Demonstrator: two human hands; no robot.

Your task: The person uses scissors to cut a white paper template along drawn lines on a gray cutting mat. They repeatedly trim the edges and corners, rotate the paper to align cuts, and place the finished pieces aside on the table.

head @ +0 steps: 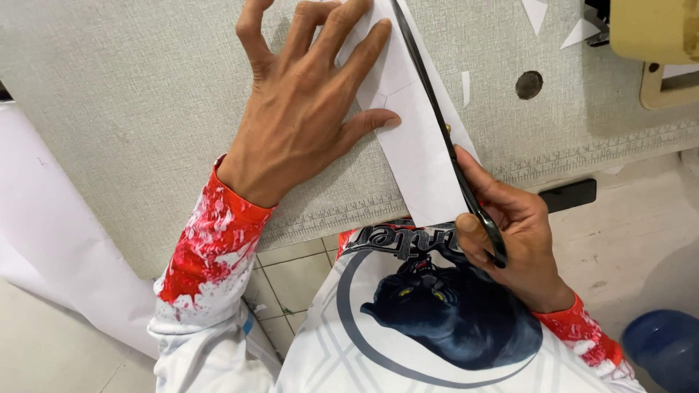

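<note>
A white sheet of paper (419,142) with faint pencil lines lies on the grey textured tabletop (131,94), its near end hanging over the edge. My left hand (309,105) presses flat on the paper's left part, fingers spread. My right hand (513,233) grips black-handled scissors (444,124); their long blades run up along the paper's right side toward the top of the view.
Small white paper scraps (466,86) lie on the table at upper right, near a round hole (529,84). A beige sewing machine (655,36) stands at the top right corner. A ruler strip runs along the table edge. A blue round object (666,349) sits low right.
</note>
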